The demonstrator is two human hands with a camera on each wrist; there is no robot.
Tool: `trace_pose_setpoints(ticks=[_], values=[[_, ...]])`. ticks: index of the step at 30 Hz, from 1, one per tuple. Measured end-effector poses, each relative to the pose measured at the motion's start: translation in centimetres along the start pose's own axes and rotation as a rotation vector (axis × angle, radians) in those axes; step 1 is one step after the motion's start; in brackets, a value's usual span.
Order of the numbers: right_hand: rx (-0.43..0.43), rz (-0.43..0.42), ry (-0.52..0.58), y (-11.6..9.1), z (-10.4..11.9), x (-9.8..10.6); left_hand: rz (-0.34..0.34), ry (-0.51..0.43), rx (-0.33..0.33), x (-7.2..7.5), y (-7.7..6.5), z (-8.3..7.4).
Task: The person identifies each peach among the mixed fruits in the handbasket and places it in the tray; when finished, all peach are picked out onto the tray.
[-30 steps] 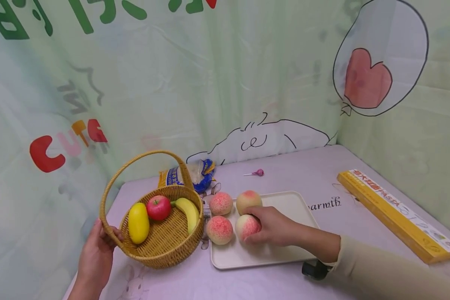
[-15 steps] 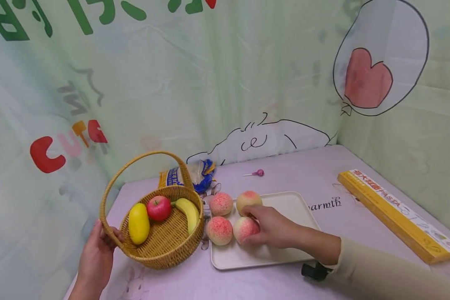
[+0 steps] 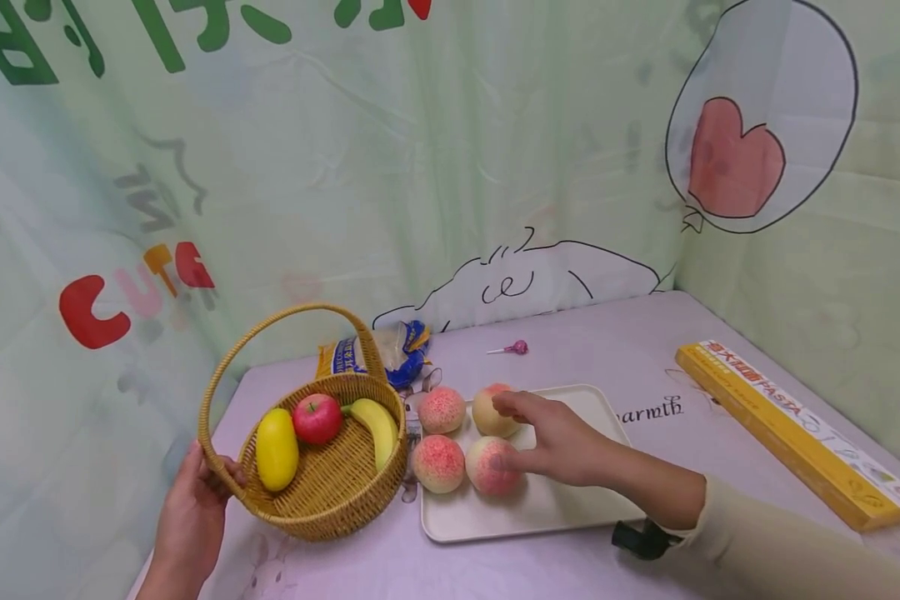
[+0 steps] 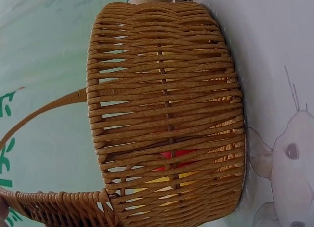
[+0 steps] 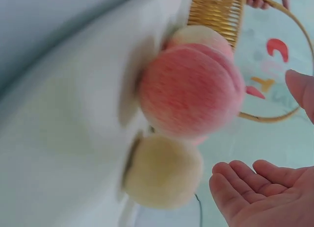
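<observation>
My left hand (image 3: 193, 517) grips the base of the handle of a wicker basket (image 3: 337, 521) on the left. Inside it lie a yellow mango-shaped fruit (image 3: 277, 450), a red apple (image 3: 317, 418) and a banana (image 3: 376, 427). Over a cream tray (image 3: 510, 523), my right hand (image 3: 566, 442) is spread with nothing in its grasp. Just beneath its fingers sits the near right peach (image 3: 487, 468); the right wrist view shows a gap between hand and peach (image 5: 191, 89). Several peaches stand in two rows on the tray, the far right one (image 3: 491, 414) partly hidden by the fingers.
Behind the basket lies a blue and yellow pasta bag (image 3: 401, 354). A purple lollipop (image 3: 517, 347) rests near the back of the table. At the right is a long yellow pasta box (image 3: 795, 433). Printed curtains (image 3: 495, 150) enclose the table.
My right hand has let go of the near right peach, opened its fingers and lifted slightly. That peach now stands beside the near left one. The left hand and basket have stayed put.
</observation>
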State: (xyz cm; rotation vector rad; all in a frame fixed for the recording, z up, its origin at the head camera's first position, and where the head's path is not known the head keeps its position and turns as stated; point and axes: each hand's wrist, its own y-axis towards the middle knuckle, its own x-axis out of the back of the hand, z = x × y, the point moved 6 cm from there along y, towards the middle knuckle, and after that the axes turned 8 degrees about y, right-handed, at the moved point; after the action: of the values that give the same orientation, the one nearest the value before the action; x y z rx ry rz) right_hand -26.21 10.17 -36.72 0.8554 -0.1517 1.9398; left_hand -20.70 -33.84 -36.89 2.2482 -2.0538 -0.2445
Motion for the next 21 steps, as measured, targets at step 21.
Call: trace_pose_setpoints(ticks=[21], values=[[-0.051,-0.034,0.118,0.7,1.8,2.9,-0.533,0.800,0.300,2.8,-2.7,-2.0]])
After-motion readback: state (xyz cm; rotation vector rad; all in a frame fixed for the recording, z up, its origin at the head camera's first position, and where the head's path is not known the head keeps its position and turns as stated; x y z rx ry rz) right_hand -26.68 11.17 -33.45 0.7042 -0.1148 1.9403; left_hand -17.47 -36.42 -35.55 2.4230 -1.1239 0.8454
